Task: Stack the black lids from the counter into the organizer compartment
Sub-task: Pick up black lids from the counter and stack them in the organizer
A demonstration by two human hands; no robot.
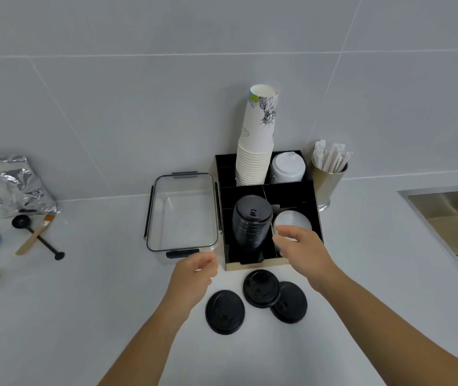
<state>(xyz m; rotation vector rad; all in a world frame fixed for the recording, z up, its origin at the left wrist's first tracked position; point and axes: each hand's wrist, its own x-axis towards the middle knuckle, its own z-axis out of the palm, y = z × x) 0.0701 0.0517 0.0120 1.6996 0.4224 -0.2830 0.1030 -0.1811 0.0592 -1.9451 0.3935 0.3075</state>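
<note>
Counter (361, 274): white, seen from above.
Organizer (315, 196): black, divided, against the tiled wall.
Stacked lids (251, 224): a black column in the front-left compartment.
Loose lids: three on the counter before the organizer, one alone (225, 312), two overlapping (261, 288) (292, 303).
Left hand (194, 274): fingers loosely curled, empty, beside the organizer's front-left corner.
Right hand (301, 250): open, empty (over the clear lids (292, 220), front-right compartment).

Both empty hands (194, 270) hover near three black lids (261, 288).
</note>
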